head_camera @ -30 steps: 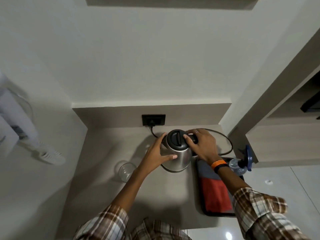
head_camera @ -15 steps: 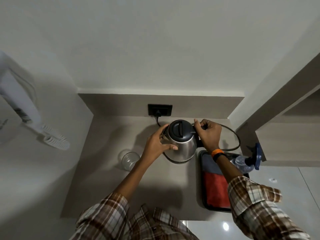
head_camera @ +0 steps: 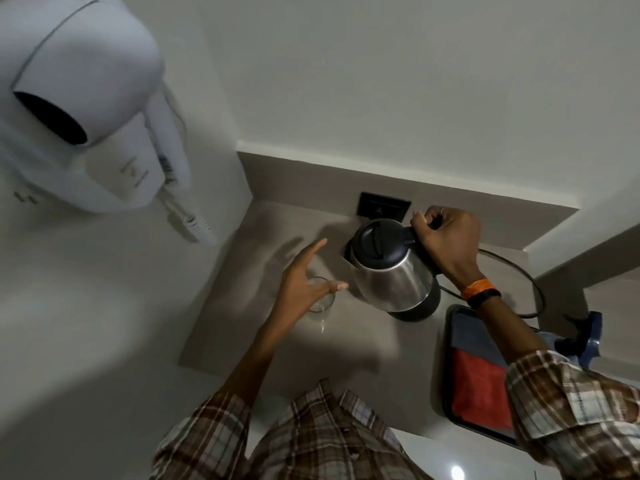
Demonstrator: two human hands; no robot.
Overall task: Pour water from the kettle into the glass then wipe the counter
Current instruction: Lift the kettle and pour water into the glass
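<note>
A steel kettle (head_camera: 394,277) with a black lid is lifted and tilted left above the grey counter (head_camera: 346,344). My right hand (head_camera: 446,239) grips its black handle from the right. A clear empty glass (head_camera: 322,304) stands on the counter left of the kettle. My left hand (head_camera: 304,277) hovers open just above and partly in front of the glass, fingers spread, not holding it. A red and blue cloth (head_camera: 479,382) lies folded in a dark tray (head_camera: 450,419) at the right.
A black wall socket (head_camera: 383,206) sits behind the kettle, and a black cord (head_camera: 533,289) loops at the right. A blue-topped spray bottle (head_camera: 585,337) stands beside the tray. A white wall-mounted hair dryer (head_camera: 86,126) hangs close at the upper left.
My left hand has let go of the kettle body and moved left over the glass. My right hand has lifted the kettle and tilted it left. The camera has swung toward the hair dryer.
</note>
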